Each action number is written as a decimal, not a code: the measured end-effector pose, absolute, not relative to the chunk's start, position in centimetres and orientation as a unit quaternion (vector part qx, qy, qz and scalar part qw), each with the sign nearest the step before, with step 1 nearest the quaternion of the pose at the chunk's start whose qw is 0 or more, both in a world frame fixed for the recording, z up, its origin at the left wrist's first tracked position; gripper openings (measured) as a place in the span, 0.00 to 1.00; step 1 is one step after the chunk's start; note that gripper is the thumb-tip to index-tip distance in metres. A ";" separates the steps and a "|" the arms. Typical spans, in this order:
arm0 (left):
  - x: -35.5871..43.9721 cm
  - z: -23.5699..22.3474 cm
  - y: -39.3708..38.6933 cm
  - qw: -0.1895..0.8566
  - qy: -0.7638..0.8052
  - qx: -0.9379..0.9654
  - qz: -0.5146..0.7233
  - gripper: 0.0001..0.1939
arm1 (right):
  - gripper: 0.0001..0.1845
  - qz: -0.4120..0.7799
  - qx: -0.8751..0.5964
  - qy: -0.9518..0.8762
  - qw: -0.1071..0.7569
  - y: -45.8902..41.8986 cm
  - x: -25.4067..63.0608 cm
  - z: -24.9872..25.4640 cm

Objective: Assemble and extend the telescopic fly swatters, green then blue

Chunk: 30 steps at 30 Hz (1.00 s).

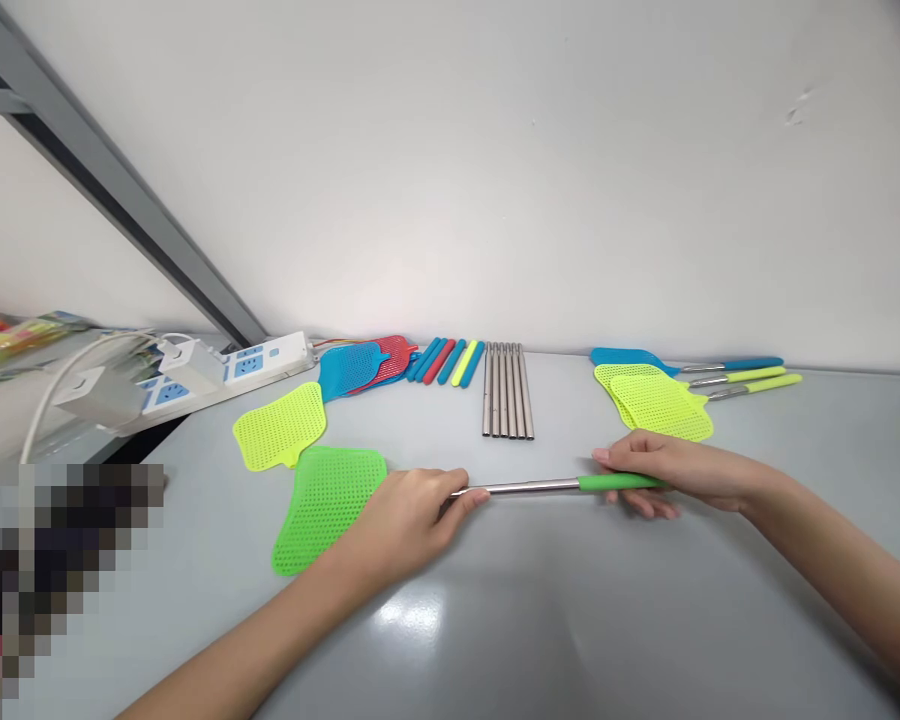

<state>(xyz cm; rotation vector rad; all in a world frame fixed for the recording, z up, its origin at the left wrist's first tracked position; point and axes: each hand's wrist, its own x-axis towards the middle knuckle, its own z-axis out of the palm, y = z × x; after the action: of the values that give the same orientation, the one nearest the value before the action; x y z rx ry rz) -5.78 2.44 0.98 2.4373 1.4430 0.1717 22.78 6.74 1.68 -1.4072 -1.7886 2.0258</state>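
Fingers of the left hand [412, 512] pinch a steel rod [532, 487] between thumb and forefinger, with the green mesh head [337, 500] just beyond that hand; the right hand [671, 465] curls loosely about the green grip [600, 482] at the rod's other end, some fingers spread below it, and I cannot tell how hard they press. Across the worktop [540, 620], from the left, come a white power strip [270, 360], a yellow mesh head [281, 425] right beside the green one, overlapping blue and red mesh heads [349, 368], a row of loose coloured grips [446, 362] and bare steel rods [506, 390] side by side. Beyond the right hand lie three swatters [664, 405], each with head, rod and grip together. Judging by those, the step in hand looks like seating the green grip; the join at the head is hidden. Next seems to call for a steady left pinch and a straight push or twist from the right.
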 end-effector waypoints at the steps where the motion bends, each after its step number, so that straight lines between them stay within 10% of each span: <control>1: -5.7 0.9 2.3 0.152 0.507 0.847 0.055 0.20 | 0.26 0.670 -0.462 -0.577 0.065 6.7 22.6 1.6; 12: -5.3 -0.1 1.9 0.077 0.507 0.858 0.034 0.22 | 0.20 0.731 -0.443 -0.491 0.166 6.6 21.7 1.0; 30: -5.1 -0.3 1.8 0.086 0.530 0.843 0.038 0.24 | 0.18 0.676 -0.436 -0.593 0.034 6.4 21.8 1.3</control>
<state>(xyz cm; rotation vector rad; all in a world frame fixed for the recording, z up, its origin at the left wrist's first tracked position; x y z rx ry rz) -5.14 1.77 -0.33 2.5127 1.5788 0.1136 21.85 6.44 1.27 -1.3397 -1.8232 2.0796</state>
